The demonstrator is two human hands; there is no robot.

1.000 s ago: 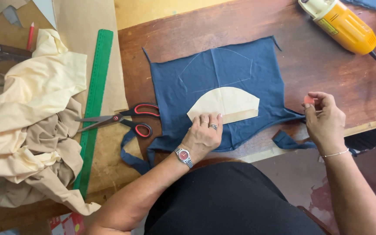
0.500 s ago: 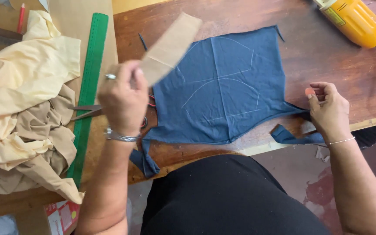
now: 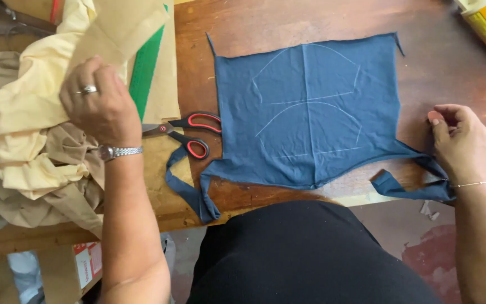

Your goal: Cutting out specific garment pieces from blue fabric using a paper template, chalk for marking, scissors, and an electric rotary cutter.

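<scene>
Left hand (image 3: 101, 107) grips the tan paper pattern (image 3: 120, 27) over the yellow cloth (image 3: 21, 112), fingers closed.

Tan paper pattern (image 3: 122, 28) over cream cloth; chalk-marked blue fabric (image 3: 310, 112) flat

head camera, looking steeply down, close above wooden table (image 3: 288, 22) edge

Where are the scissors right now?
In the head view, the scissors lie on the wooden table, just left of the blue cloth and right of the left hand.
</scene>
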